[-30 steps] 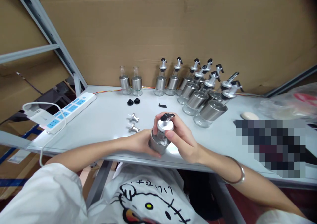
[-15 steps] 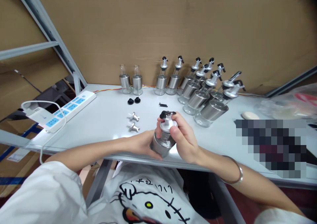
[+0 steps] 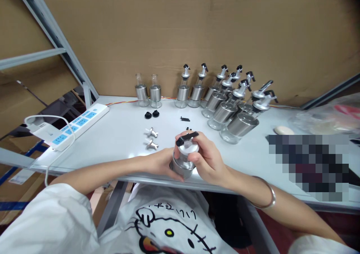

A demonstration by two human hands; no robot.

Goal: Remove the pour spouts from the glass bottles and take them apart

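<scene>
At the table's front edge, my left hand [image 3: 163, 164] wraps around the steel-banded body of a glass oil bottle [image 3: 182, 167]. My right hand [image 3: 209, 158] grips the silver pour spout [image 3: 189, 148] at the bottle's top, with thumb and fingers around it. A black lever cap [image 3: 187, 138] tops the spout. Two silver spout pieces [image 3: 152, 144] lie left of the bottle, and two black stoppers [image 3: 152, 114] lie beyond them. Small black parts [image 3: 185, 119] rest on the table past my hands.
Two glass bottles without spouts [image 3: 148, 93] stand at the back. Several bottles with spouts [image 3: 225, 104] are grouped at the back right. A power strip [image 3: 75, 126] with a white cable lies left. A white oval object [image 3: 284, 130] and a plastic bag [image 3: 332, 115] are at right.
My right hand and the spout have turned, so the black lever now slants up to the right. The bottle looks more upright. Small black parts beyond my hand have come into view.
</scene>
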